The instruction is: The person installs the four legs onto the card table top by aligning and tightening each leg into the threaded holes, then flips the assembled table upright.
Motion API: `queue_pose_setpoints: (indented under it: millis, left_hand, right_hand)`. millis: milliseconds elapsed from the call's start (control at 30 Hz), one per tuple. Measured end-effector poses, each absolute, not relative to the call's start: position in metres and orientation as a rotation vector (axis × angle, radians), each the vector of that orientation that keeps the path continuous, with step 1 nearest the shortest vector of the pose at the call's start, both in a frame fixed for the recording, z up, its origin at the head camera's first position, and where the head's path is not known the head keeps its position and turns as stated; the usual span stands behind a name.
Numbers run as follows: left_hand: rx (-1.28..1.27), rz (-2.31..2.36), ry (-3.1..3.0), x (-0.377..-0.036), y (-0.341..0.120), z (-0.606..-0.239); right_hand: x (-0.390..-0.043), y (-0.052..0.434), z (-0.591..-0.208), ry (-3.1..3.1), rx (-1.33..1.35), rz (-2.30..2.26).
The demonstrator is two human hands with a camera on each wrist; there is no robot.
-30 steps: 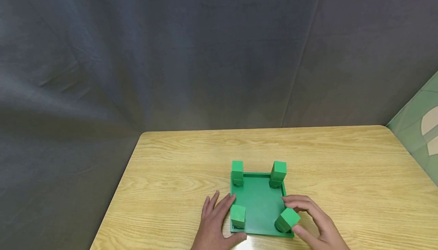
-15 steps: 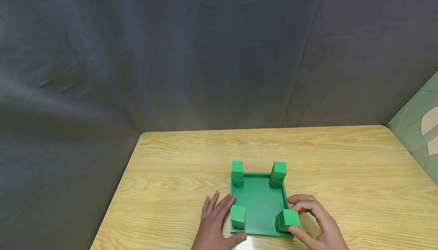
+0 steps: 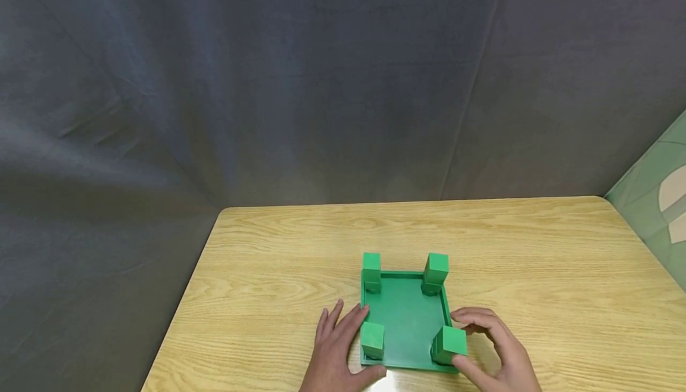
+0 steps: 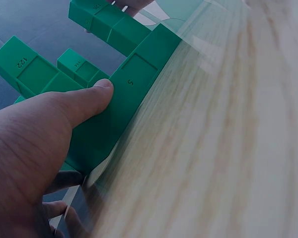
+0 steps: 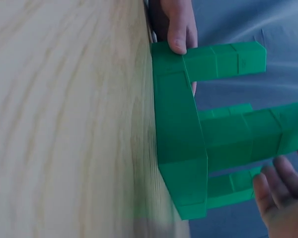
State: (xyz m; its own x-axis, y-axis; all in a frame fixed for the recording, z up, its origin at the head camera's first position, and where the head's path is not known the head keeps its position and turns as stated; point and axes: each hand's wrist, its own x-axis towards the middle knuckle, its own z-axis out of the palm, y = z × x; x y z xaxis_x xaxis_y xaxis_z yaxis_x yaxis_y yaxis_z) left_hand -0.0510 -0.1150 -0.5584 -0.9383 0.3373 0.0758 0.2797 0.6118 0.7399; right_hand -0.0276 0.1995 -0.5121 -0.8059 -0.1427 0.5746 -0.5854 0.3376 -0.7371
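Note:
A green square table top (image 3: 404,320) with a raised rim lies upside down, its green legs pointing up from the corners. My left hand (image 3: 337,350) spreads along its near-left corner, fingers straight along the left rim. In the left wrist view, that hand's thumb (image 4: 92,99) presses the side of the table top. The near-right leg (image 3: 450,344) stands upright, with the thumb and bent fingers of my right hand (image 3: 501,344) about it. In the right wrist view, the fingers (image 5: 283,181) are right beside the leg. The lower ends of the legs are partly hidden inside the rim.
The green piece rests on a wood-grain table (image 3: 268,273), near its front edge. A dark grey curtain (image 3: 332,82) hangs behind and to the left. Green patterned cloth (image 3: 664,201) shows at the right.
Over the last second the near-right leg has turned from a slanted angle to nearly square with the rim, moving slightly left. My right fingers shifted with it; my left hand stayed put.

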Motion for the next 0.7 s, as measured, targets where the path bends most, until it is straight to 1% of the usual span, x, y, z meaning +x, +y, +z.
queue_pose_setpoints:
  millis: [167,233,333,467,700]
  left_hand:
    - [0.51,1.264,2.729,-0.051,-0.115,-0.558]
    - [0.513,1.261,2.732,-0.052,-0.115,-0.558]
    - [0.52,1.256,2.744,-0.052,-0.115,-0.558]
    - [0.521,1.252,2.747,-0.052,-0.115,-0.558]
    - [0.599,1.18,2.865,-0.05,-0.115,-0.562]
  right_hand:
    - [-0.037,0.21,-0.527,-2.044,0.969,1.742]
    - [-0.038,0.212,-0.53,-2.022,1.056,1.844]
    - [-0.037,0.215,-0.527,-2.082,1.066,1.956]
    - [-0.032,0.215,-0.52,-2.173,0.979,2.042]
    - [-0.036,0.214,-0.526,-2.074,1.038,2.065]
